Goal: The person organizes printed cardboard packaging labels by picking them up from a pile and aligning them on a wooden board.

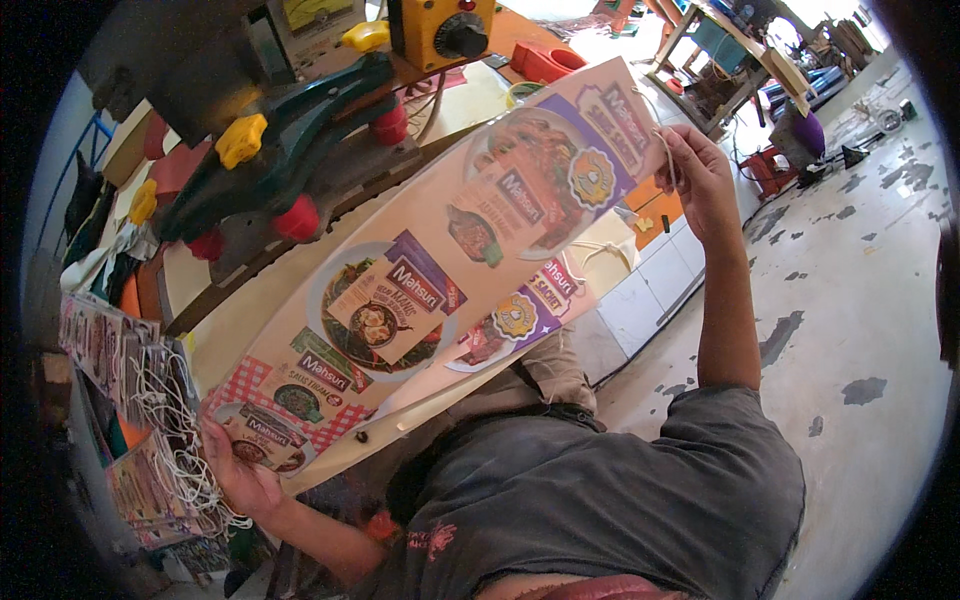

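A long printed paper banner (470, 215) with food pictures stretches diagonally in front of me, lower left to upper right. My left hand (240, 475) grips its lower end, the fingers partly behind the sheet. At the upper end, my right hand (697, 165) pinches the banner's corner and a thin white string (668, 150). Underneath, a second banner (525, 315) of similar print lies partly covered, with a pale cord (603, 247) at its top end. Both banners are over a cream-coloured work surface (215, 335).
Beyond the banner stands a machine with a dark green frame (290, 150), yellow knobs (241, 141) and red feet. A yellow box with a black dial (460, 36) is behind it. Bundles of printed sheets with tangled white strings (185, 465) sit at left. Worn pale floor (850, 310) extends right.
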Demonstrator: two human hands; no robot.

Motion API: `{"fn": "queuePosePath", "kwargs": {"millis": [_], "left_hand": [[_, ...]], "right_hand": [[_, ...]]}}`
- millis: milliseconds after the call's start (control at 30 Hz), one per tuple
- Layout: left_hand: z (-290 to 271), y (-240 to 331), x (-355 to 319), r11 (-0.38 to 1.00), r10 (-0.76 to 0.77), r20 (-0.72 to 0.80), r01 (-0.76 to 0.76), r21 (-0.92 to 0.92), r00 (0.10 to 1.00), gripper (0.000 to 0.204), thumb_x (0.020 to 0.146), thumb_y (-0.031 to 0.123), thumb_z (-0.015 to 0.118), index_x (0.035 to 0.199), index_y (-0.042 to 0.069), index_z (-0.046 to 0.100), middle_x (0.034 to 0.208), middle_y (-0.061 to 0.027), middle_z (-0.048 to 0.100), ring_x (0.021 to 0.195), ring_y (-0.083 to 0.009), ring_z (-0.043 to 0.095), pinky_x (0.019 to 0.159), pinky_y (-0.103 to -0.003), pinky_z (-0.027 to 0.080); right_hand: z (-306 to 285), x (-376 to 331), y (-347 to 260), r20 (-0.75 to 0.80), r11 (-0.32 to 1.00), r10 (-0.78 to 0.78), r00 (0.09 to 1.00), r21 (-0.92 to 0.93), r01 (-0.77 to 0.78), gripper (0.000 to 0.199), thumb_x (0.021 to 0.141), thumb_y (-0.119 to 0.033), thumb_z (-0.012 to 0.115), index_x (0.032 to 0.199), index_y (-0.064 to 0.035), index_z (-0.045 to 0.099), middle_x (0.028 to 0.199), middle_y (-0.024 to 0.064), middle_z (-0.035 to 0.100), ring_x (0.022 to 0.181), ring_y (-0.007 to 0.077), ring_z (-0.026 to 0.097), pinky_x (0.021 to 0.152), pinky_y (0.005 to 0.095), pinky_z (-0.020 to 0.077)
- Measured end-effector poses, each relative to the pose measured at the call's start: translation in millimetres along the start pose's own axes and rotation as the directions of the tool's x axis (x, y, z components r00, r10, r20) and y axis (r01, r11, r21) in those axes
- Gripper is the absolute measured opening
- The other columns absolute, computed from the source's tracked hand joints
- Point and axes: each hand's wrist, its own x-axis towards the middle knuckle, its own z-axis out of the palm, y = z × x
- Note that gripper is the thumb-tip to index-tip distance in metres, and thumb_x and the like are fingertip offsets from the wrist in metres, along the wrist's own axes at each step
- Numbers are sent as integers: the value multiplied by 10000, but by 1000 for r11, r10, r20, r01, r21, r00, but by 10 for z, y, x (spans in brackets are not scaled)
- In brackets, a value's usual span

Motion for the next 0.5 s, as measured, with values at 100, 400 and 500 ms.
{"fn": "queuePosePath", "kwargs": {"millis": [100,400,500], "left_hand": [[-103,-5,-36,998,13,-112,-21,-67,994,454,1070,285,568,1385,-40,527,1321,-128,622,1198,-223,621,1056,-394,482],[-206,3,53,993,90,-117,-80,90,989,438,1071,136,513,1474,-31,474,1475,-131,530,1342,-208,530,1121,-377,436],[-208,47,40,994,98,-106,-93,50,990,469,1047,68,501,1504,-24,442,1536,-126,478,1388,-205,486,1151,-386,409]], "right_hand": [[15,-26,52,-38,990,66,997,123,-61,303,1028,-279,641,1106,10,688,834,27,667,656,79,590,586,219,448],[191,-73,-63,35,984,119,992,129,-123,305,1012,-292,659,1074,3,704,805,20,664,628,64,578,564,210,458],[203,-66,-102,57,987,133,990,85,-137,288,1016,-290,653,1054,-8,704,804,14,661,633,62,572,576,212,457]]}}
